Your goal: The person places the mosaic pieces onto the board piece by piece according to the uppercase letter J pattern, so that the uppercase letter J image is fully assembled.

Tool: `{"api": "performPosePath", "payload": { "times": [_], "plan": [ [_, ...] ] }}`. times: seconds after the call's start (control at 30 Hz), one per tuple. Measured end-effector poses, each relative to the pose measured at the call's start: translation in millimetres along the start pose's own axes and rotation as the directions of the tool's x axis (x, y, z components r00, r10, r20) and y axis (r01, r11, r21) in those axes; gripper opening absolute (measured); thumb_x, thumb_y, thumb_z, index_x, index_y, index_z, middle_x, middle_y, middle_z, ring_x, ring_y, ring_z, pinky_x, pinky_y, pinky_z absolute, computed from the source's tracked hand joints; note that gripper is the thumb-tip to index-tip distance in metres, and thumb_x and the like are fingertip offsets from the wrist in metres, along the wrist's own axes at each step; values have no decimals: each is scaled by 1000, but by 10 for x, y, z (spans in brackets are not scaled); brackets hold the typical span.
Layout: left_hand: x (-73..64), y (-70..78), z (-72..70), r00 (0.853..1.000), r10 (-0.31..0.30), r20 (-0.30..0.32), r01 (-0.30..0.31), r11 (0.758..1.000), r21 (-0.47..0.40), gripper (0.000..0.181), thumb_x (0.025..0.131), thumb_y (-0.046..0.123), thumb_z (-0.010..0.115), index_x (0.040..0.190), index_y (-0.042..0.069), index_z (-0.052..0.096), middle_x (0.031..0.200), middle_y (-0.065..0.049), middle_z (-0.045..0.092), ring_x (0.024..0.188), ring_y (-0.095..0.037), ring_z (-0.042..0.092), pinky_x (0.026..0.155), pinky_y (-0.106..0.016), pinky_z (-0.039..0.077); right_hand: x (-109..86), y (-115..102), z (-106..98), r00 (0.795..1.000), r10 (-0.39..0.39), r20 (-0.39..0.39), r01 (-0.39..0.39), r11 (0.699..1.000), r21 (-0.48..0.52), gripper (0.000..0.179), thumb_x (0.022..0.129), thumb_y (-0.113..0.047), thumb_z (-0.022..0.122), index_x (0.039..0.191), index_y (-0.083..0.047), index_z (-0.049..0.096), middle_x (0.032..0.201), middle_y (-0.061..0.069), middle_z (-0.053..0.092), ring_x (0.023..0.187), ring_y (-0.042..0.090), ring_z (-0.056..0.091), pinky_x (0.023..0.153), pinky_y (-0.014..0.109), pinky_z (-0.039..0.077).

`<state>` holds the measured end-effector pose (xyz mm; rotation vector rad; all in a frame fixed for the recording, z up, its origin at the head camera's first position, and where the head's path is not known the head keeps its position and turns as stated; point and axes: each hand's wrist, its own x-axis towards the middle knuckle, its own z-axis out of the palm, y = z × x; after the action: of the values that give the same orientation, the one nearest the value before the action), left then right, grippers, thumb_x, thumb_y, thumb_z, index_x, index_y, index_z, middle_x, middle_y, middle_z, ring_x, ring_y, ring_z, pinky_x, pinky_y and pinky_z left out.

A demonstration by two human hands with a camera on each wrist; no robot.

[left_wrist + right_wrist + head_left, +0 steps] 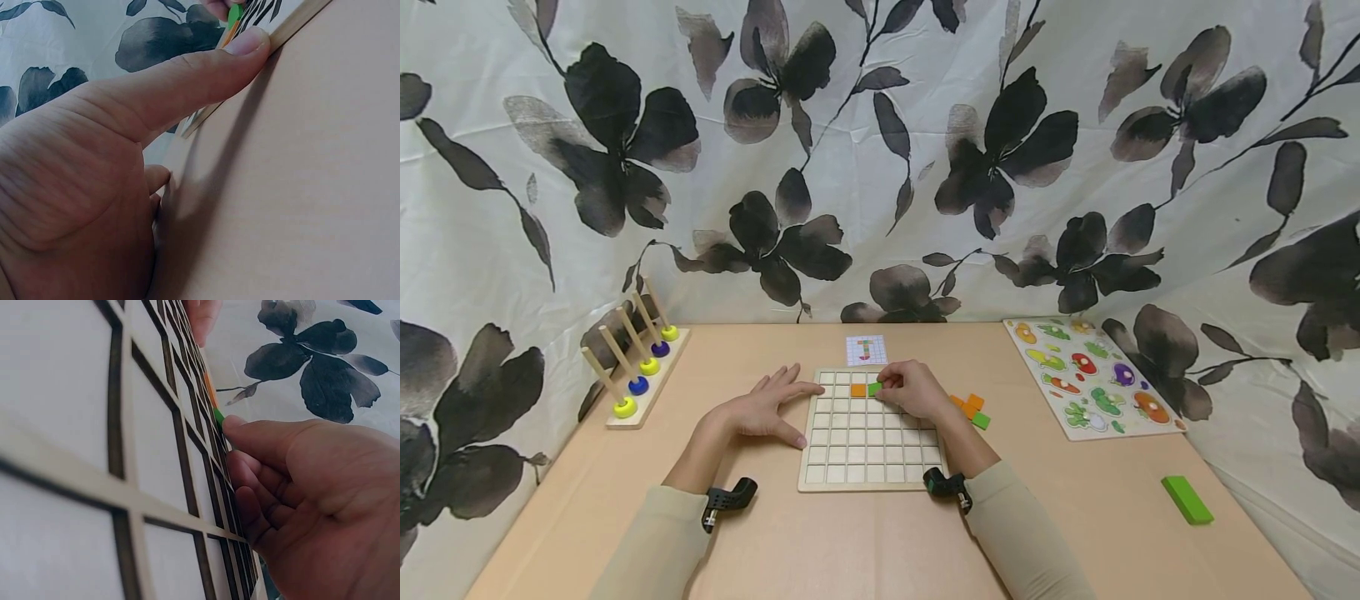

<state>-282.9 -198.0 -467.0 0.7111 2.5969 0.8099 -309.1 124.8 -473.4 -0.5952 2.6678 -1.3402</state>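
Note:
A wooden grid board (856, 454) with white square cells lies flat on the table. An orange square tile (858, 390) sits in its far row. Right beside that tile is a green square tile (874, 389), whose right edge my right hand (916, 390) pinches; in the right wrist view, the thumb (262, 434) reaches the green tile (218, 417) low over the grid. My left hand (767, 410) has its fingers spread at the board's left side, and its thumb (187, 81) meets the board's edge in the left wrist view.
Several loose orange tiles (975, 402) and a green one (981, 421) lie right of the board. Behind it is a pattern card (866, 350). A peg stand with rings (638, 386) stands left; a vegetable puzzle board (1086, 375) and a green block (1187, 500) lie right.

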Motion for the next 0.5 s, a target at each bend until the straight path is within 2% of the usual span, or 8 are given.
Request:
{"api": "performPosePath", "payload": {
  "times": [0.5],
  "plan": [
    [2, -5, -2, 1000, -1, -3, 1, 1000, 4, 93, 72, 51, 90, 152, 27, 51, 173, -27, 6, 160, -50, -4, 127, -68, -2, 3, -17, 2, 1000, 0, 11, 0, 999, -44, 15, 90, -9, 81, 103, -5, 75, 84, 3, 65, 77, 17, 57, 70, 25, 50]
  ]
}}
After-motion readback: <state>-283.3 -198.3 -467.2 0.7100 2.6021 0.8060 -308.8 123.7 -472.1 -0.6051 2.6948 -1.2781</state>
